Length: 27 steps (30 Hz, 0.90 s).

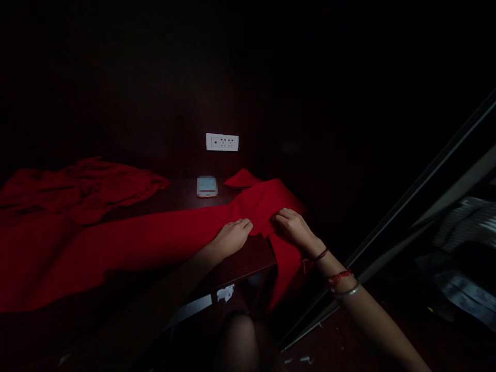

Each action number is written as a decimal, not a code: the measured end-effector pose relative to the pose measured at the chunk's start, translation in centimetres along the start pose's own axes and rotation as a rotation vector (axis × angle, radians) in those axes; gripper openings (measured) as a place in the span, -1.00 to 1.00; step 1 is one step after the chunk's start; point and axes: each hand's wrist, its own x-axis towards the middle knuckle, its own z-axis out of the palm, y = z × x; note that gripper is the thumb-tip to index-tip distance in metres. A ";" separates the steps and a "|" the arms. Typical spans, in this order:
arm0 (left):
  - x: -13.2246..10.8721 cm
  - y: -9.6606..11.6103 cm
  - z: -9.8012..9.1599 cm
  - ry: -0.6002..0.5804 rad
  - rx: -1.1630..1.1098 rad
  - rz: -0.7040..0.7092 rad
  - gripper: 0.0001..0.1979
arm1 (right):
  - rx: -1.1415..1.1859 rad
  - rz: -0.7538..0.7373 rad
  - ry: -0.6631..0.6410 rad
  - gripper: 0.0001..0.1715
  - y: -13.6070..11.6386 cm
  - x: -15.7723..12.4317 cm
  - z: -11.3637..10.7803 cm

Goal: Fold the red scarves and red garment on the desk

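Observation:
A long piece of red cloth [155, 235] stretches across the dark table from the left and hangs over its right end. My left hand [235, 236] is closed on the cloth's near edge, with a ring on one finger. A short way to the right, my right hand [293, 225] pinches the same cloth where it folds and drops over the table end. Its fingertips are partly hidden in shadow. Between and beyond both hands the cloth lies in loose folds.
A crumpled heap of red fabric [96, 186] lies at the back left. A phone [207, 186] rests on the table [248, 261] below a white wall socket [222, 142]. At right a metal-edged panel [387, 217] slants past. White scraps [225, 293] show underneath.

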 end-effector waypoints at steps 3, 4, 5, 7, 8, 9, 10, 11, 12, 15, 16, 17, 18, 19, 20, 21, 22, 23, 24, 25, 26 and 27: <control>-0.1 -0.6 0.4 0.005 -0.097 0.069 -0.73 | 0.030 -0.001 0.020 -0.78 0.3 -0.3 0.0; -0.2 -0.8 0.6 -0.022 -0.116 0.075 -0.70 | 0.034 -0.004 0.016 -0.78 0.4 -0.5 0.1; -0.2 -0.9 0.8 -0.057 -0.124 0.064 -0.67 | 0.033 -0.008 0.007 -0.77 0.6 -0.6 0.1; -0.3 -1.1 1.0 -0.116 -0.114 0.024 -0.62 | 0.013 -0.010 -0.009 -0.78 0.8 -0.7 0.2; -0.3 -1.1 1.0 -0.135 -0.103 0.018 -0.62 | -0.001 -0.006 -0.011 -0.79 0.8 -0.7 0.2; -0.4 -1.1 0.9 -0.145 -0.089 0.022 -0.62 | -0.015 0.003 -0.010 -0.79 0.9 -0.7 0.2; -0.4 -1.1 0.8 -0.151 -0.075 0.030 -0.62 | -0.024 0.015 -0.008 -0.80 0.9 -0.7 0.1; -0.4 -1.2 0.6 -0.157 -0.064 0.039 -0.63 | -0.026 0.028 -0.006 -0.79 0.9 -0.7 -0.1; -0.4 -1.2 0.4 -0.160 -0.057 0.044 -0.63 | -0.023 0.039 -0.006 -0.79 0.9 -0.6 -0.2; -0.4 -1.3 0.0 -0.175 -0.055 0.044 -0.64 | -0.007 0.064 -0.028 -0.76 0.8 -0.6 -0.7; -0.5 -1.4 -0.1 -0.187 -0.056 0.044 -0.64 | -0.001 0.062 -0.045 -0.76 0.8 -0.6 -0.7; -0.5 -1.4 -0.1 -0.202 -0.056 0.045 -0.65 | 0.006 0.056 -0.068 -0.76 0.8 -0.7 -0.7; -0.5 -1.4 -0.1 -0.219 -0.055 0.049 -0.65 | 0.016 0.049 -0.093 -0.77 0.9 -0.7 -0.7; -0.5 -1.4 0.0 -0.235 -0.054 0.056 -0.66 | 0.027 0.041 -0.116 -0.77 0.9 -0.7 -0.7; -0.6 -1.4 0.0 -0.248 -0.056 0.062 -0.66 | 0.038 0.036 -0.135 -0.76 1.0 -0.7 -0.7; -0.6 -1.4 0.1 -0.253 -0.059 0.063 -0.67 | 0.047 0.036 -0.147 -0.75 1.1 -0.7 -0.7; -0.6 -1.4 0.1 -0.252 -0.065 0.059 -0.67 | 0.055 0.036 -0.152 -0.74 1.1 -0.6 -0.8; -0.6 -1.4 0.1 -0.244 -0.069 0.054 -0.67 | 0.065 0.031 -0.156 -0.72 1.1 -0.5 -1.0; -0.6 -1.3 0.1 -0.233 -0.073 0.053 -0.68 | 0.075 0.020 -0.158 -0.70 0.9 -0.4 -1.3; -0.5 -1.3 0.1 -0.216 -0.075 0.055 -0.68 | 0.086 0.004 -0.158 -0.68 0.7 -0.3 -1.5; -0.5 -1.4 0.1 -0.195 -0.079 0.062 -0.69 | 0.097 -0.016 -0.158 -0.67 0.3 -0.1 -1.7; -0.4 -1.4 0.0 -0.171 -0.085 0.071 -0.69 | 0.106 -0.034 -0.156 -0.66 -0.2 0.1 -1.9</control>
